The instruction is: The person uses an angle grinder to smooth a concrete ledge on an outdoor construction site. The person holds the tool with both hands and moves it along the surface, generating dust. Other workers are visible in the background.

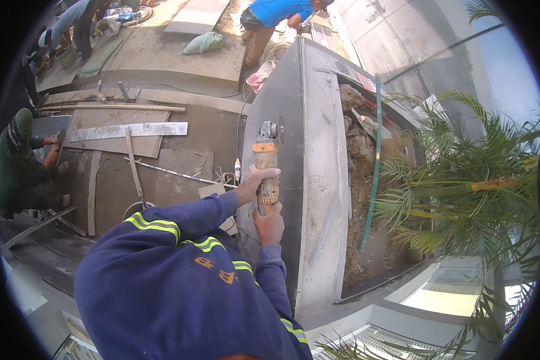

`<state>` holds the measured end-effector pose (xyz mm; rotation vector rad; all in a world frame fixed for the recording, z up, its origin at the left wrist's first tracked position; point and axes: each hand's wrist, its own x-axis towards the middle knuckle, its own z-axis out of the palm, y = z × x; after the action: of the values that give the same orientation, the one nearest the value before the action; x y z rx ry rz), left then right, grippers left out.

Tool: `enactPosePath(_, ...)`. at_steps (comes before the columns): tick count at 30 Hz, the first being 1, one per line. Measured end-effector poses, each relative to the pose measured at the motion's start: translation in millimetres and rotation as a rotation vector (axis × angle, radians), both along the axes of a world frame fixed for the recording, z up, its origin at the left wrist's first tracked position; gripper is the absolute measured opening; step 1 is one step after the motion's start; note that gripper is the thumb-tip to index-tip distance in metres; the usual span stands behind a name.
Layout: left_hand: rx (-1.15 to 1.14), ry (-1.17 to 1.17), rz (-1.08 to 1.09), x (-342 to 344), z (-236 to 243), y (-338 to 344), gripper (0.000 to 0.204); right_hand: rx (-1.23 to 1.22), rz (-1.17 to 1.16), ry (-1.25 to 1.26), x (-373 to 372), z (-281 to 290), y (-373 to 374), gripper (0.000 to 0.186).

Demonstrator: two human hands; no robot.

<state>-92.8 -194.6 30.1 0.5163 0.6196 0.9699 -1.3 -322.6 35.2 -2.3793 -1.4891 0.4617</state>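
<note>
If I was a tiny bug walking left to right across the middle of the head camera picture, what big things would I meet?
Crouching person in green → narrow wooden plank → angle grinder → pale ledge → long teal strip → leafy palm

There are two bare hands, one left hand [255, 182] and one right hand [269, 226], and one grinder [266, 159] with one disc [282, 129]. One long green strip [375, 174] and one silvery board [129, 131] show. Two pale green sacks [204, 43] [100, 60] can be counted, plus at least three other people [276, 11] [21, 168] [72, 23], the far left being too dark to count exactly.
</note>
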Motion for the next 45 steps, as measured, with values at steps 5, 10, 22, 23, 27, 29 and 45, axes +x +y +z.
enactPosePath(5,0.042,-0.044,0.092,-15.2,23.5,-15.0,0.036,0.060,0.124,0.053,-0.1,16.9,-2.2,0.064)
enactPosePath(10,-0.130,-0.080,0.089,-12.0,-0.2,-19.9,0.031,-0.104,0.135,0.009,-5.4,22.6,-7.4,0.059)
enactPosePath(22,-0.140,-0.098,-0.068,70.5,-12.7,-4.5,0.032,-0.062,-0.066,-0.094,51.3,0.9,-7.0,0.050)
enactPosePath(23,-0.138,-0.099,-0.083,76.6,-20.5,3.6,0.032,-0.054,-0.058,-0.091,55.7,-1.0,-3.7,0.050)
enactPosePath(27,-0.201,-0.108,-0.091,91.1,-34.3,14.2,0.031,-0.038,-0.050,-0.059,66.2,1.6,2.5,0.047)
enactPosePath(29,-0.182,-0.122,-0.103,91.2,-36.9,15.6,0.030,-0.037,-0.060,-0.032,67.1,3.6,3.8,0.047)
enactPosePath(45,-0.207,-0.095,-0.095,88.0,-40.4,25.3,0.032,0.005,-0.036,-0.031,62.8,0.1,11.9,0.049)
